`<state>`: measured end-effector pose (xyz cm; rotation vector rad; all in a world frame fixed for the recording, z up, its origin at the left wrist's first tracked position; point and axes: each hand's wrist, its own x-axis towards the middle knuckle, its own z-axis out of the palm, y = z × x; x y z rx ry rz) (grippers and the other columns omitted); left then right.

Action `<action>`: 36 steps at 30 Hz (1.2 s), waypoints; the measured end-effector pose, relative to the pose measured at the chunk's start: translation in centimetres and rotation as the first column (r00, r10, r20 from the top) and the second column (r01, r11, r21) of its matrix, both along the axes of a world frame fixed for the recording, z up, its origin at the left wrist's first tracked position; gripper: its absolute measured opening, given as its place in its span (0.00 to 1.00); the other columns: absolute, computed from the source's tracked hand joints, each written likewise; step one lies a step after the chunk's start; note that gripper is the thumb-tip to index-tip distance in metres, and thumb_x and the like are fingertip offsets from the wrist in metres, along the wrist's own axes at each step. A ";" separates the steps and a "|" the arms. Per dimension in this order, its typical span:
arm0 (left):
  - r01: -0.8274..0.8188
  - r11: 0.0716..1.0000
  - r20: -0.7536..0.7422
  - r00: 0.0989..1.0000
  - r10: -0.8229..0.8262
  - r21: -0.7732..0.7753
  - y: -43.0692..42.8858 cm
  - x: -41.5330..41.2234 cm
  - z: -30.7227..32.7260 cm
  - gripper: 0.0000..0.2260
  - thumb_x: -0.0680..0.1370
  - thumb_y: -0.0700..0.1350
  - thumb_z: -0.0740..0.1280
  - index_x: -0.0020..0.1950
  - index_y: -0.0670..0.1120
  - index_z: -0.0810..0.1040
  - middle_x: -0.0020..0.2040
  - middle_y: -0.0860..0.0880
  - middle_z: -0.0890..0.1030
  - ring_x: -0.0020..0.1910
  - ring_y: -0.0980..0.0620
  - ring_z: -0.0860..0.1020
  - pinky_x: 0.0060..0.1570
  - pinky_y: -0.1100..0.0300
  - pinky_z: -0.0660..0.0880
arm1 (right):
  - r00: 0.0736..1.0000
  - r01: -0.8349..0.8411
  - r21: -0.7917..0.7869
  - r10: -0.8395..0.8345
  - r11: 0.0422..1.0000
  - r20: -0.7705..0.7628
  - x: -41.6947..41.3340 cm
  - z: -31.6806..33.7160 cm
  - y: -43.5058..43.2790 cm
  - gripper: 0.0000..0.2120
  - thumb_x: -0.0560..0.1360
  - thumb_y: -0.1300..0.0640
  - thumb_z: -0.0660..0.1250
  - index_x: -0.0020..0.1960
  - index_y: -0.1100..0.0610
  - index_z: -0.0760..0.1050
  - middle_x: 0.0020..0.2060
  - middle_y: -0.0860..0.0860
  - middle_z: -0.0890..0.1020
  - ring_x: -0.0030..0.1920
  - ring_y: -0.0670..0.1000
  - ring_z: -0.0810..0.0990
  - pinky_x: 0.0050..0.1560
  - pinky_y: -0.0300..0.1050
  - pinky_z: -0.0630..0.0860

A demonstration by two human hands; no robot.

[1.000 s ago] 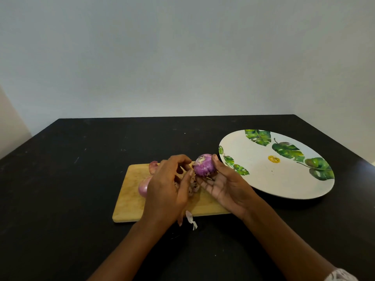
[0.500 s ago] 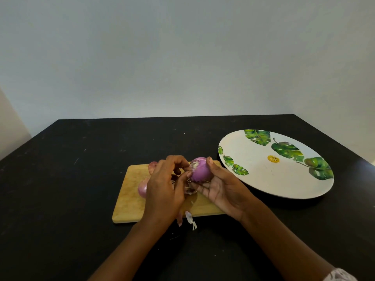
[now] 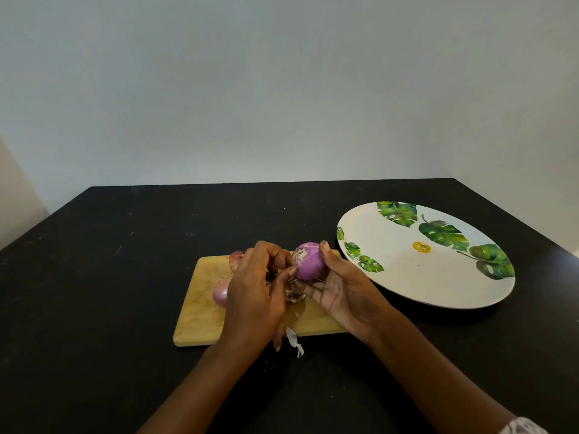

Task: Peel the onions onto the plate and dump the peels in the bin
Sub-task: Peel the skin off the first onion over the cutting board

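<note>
Rotation is the change: the onion (image 3: 310,264), at the centre of the frame, now points its pale cut end toward the left hand (image 3: 253,292), where a second ago that end faced more upward. It has also drifted slightly left, away from the rim of the plate (image 3: 407,286). The right hand (image 3: 341,296) grips it from below, fingers curled round the purple body, thumb on top. The left hand's fingers (image 3: 269,250) are curled and pinch at the edge of the pale end; whether they hold a strip of skin I cannot tell. The onion looks nearly bare, so this is probably its last cleaning before it goes on the plate. Two more onions (image 3: 221,292) wait on the cutting board (image 3: 200,308), with peels (image 3: 294,294) lying under the hands. No bin shows
</note>
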<state>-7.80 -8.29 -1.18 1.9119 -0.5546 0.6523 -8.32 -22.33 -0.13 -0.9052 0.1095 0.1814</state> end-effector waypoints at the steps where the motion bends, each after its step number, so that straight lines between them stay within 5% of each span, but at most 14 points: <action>1: 0.002 1.000 -0.007 1.000 -0.002 0.000 0.0 0.0 0.0 0.22 0.74 0.34 0.68 0.41 0.63 0.66 0.42 0.53 0.77 0.45 0.52 0.78 0.40 0.51 0.79 | 1.000 0.002 0.007 -0.002 1.000 -0.004 0.0 0.0 0.0 0.18 0.70 0.49 0.65 0.56 0.59 0.74 0.54 0.60 0.81 0.54 0.56 0.81 0.49 0.45 0.81; 9: 0.023 1.000 -0.035 0.999 -0.024 -0.020 0.0 0.0 -0.1 0.21 0.74 0.33 0.67 0.40 0.59 0.65 0.42 0.52 0.77 0.46 0.53 0.78 0.39 0.51 0.79 | 0.999 0.033 0.032 -0.032 0.999 -0.024 0.1 -0.2 0.1 0.12 0.78 0.51 0.61 0.54 0.58 0.74 0.52 0.59 0.82 0.51 0.55 0.82 0.49 0.46 0.81; 14: 0.079 0.996 -0.058 0.995 -0.077 0.036 -0.5 -0.6 -0.4 0.19 0.74 0.34 0.68 0.41 0.58 0.66 0.42 0.54 0.77 0.44 0.53 0.78 0.39 0.55 0.78 | 0.977 0.211 0.133 -0.205 0.968 -0.056 1.1 -0.2 -1.3 0.28 0.70 0.47 0.66 0.65 0.61 0.69 0.59 0.62 0.78 0.57 0.57 0.79 0.48 0.45 0.82; 18: 0.055 0.992 -0.034 0.998 -0.052 0.111 -0.6 -0.6 -0.5 0.16 0.74 0.39 0.70 0.44 0.60 0.69 0.44 0.56 0.77 0.45 0.58 0.77 0.43 0.64 0.76 | 0.961 0.277 0.213 -0.265 0.937 -0.083 1.4 -0.2 -3.0 0.24 0.76 0.49 0.64 0.67 0.60 0.68 0.60 0.61 0.77 0.57 0.57 0.79 0.49 0.45 0.81; 24: -0.107 0.990 0.047 0.994 0.103 0.092 0.2 0.0 -0.2 0.13 0.72 0.38 0.72 0.47 0.55 0.74 0.41 0.65 0.73 0.45 0.60 0.76 0.41 0.75 0.71 | 0.988 0.143 0.182 -0.131 0.973 -0.077 0.7 -0.1 -1.5 0.23 0.67 0.52 0.68 0.59 0.60 0.71 0.55 0.61 0.79 0.55 0.57 0.79 0.47 0.47 0.82; 27: -0.113 0.992 0.064 0.992 0.110 0.047 0.5 0.3 0.0 0.04 0.74 0.47 0.68 0.49 0.53 0.77 0.44 0.64 0.75 0.46 0.60 0.75 0.42 0.76 0.69 | 0.997 0.057 0.156 -0.049 0.986 -0.052 0.3 -0.2 -0.8 0.22 0.67 0.54 0.68 0.58 0.61 0.72 0.55 0.61 0.80 0.55 0.57 0.80 0.47 0.46 0.82; 29: -0.092 0.996 0.057 0.994 0.091 0.005 0.6 0.3 0.0 0.09 0.74 0.52 0.65 0.51 0.51 0.78 0.46 0.62 0.76 0.49 0.61 0.75 0.45 0.76 0.69 | 0.999 0.023 0.112 -0.019 0.993 -0.040 0.3 -0.3 -0.6 0.21 0.66 0.55 0.69 0.58 0.62 0.73 0.53 0.60 0.81 0.53 0.56 0.82 0.48 0.46 0.82; 33: -0.122 0.991 0.118 0.986 0.116 0.046 0.7 0.8 -0.3 0.09 0.74 0.50 0.65 0.49 0.49 0.81 0.50 0.58 0.76 0.54 0.62 0.72 0.49 0.72 0.70 | 1.000 -0.008 0.070 0.006 0.997 0.022 0.7 -1.0 -0.8 0.43 0.48 0.54 0.86 0.58 0.62 0.74 0.51 0.60 0.84 0.50 0.56 0.85 0.43 0.46 0.82; 36: -0.121 0.991 0.097 0.989 0.116 0.054 0.8 1.1 -0.6 0.08 0.73 0.49 0.66 0.48 0.51 0.82 0.51 0.59 0.75 0.56 0.63 0.70 0.49 0.71 0.71 | 0.998 -0.014 0.036 0.012 0.999 0.058 0.9 -1.6 -0.9 0.49 0.40 0.55 0.87 0.59 0.61 0.75 0.51 0.59 0.83 0.49 0.56 0.85 0.42 0.44 0.82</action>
